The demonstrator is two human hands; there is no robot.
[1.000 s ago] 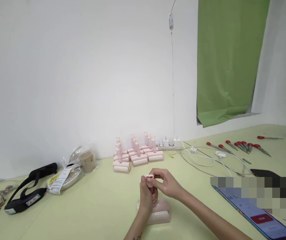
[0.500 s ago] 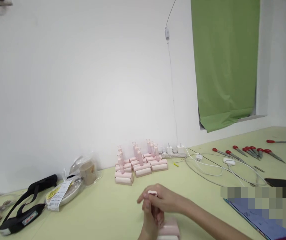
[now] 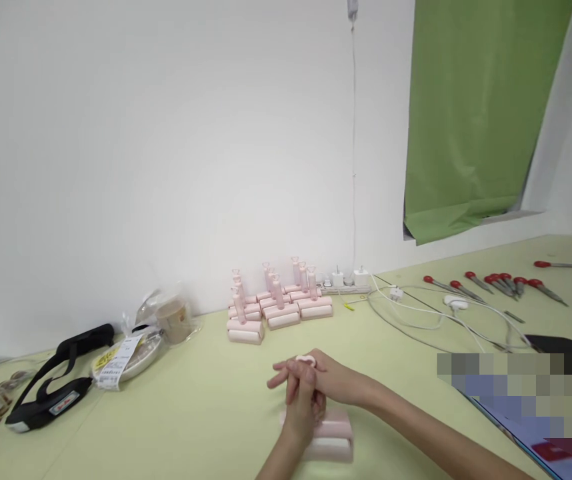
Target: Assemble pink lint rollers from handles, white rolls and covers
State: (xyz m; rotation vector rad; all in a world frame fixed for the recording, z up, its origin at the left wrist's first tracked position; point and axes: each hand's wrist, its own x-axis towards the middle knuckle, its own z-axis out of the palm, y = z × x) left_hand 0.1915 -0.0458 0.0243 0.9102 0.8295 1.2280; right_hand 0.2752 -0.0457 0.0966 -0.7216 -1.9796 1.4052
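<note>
In front of me a pink hair-remover roller (image 3: 333, 437) stands on the table, its white lower strip facing me. My left hand (image 3: 300, 410) is closed around its upright handle, which the fingers mostly hide. My right hand (image 3: 333, 379) is wrapped over the top of the handle, overlapping the left, with some fingertips reaching out to the left. A small pale pink ring (image 3: 306, 360) at the handle's end pokes up between the fingers. Farther back, against the wall, several matching pink rollers (image 3: 273, 310) stand with handles up.
A power strip (image 3: 343, 289) with chargers and tangled white cables (image 3: 426, 313) lies right of the rollers. Several red-handled pointed tools (image 3: 501, 283) lie far right, a tablet (image 3: 511, 427) nearer. At left are a black strap (image 3: 51, 393), a wrapped bowl (image 3: 133, 360) and a bagged cup (image 3: 173, 320).
The view has tilted and shifted slightly, so the table things appear higher. My left hand has shifted its hold around the handle, and more of the roller's base shows.
</note>
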